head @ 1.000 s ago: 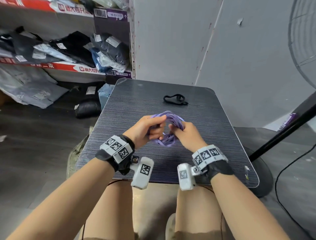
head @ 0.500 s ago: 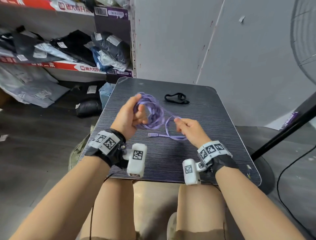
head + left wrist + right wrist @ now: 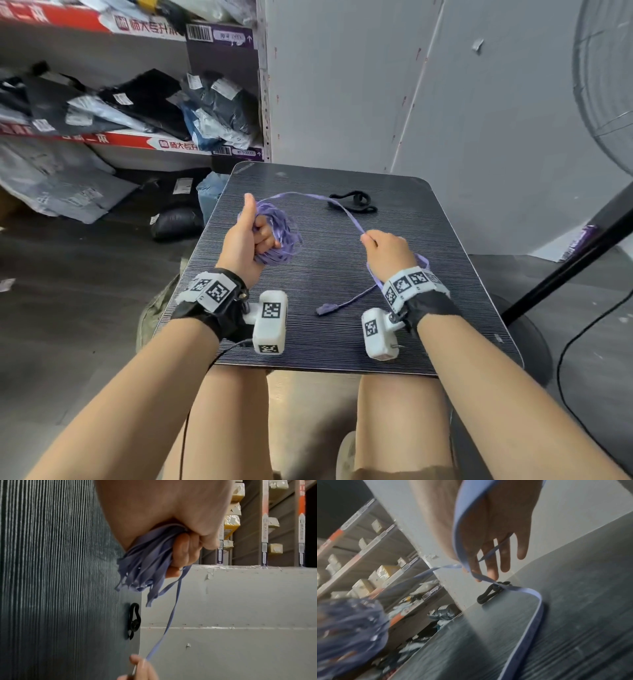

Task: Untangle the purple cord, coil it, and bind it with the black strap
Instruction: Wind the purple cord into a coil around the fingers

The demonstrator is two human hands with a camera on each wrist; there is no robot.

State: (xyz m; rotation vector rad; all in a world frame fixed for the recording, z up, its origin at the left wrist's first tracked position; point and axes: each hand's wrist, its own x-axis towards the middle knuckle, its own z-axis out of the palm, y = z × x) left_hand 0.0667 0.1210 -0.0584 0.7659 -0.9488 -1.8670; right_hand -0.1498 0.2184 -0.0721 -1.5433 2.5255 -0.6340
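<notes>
My left hand (image 3: 263,236) grips a tangled bundle of the flat purple cord (image 3: 282,233) above the table's left middle, thumb pointing up. One strand arcs from the bundle to my right hand (image 3: 368,238), which pinches it; the rest trails past my wrist to the plug end (image 3: 323,310) on the table. The black strap (image 3: 354,202) lies loose near the far edge, under the arc. The left wrist view shows the bundle (image 3: 147,563) in my fist, with the strap (image 3: 134,620) beyond. In the right wrist view the strand (image 3: 460,534) crosses my palm above the strap (image 3: 489,592).
The dark striped table (image 3: 445,274) stands against a grey wall. Shelves with bagged goods (image 3: 137,102) and parcels on the floor are to the left. A fan's grille (image 3: 609,85) and a slanted black pole (image 3: 565,274) are on the right.
My hands have drawn apart. The left carried the bundle leftward and the right pulled a strand out to the right. The plug end has slid nearer the front edge.
</notes>
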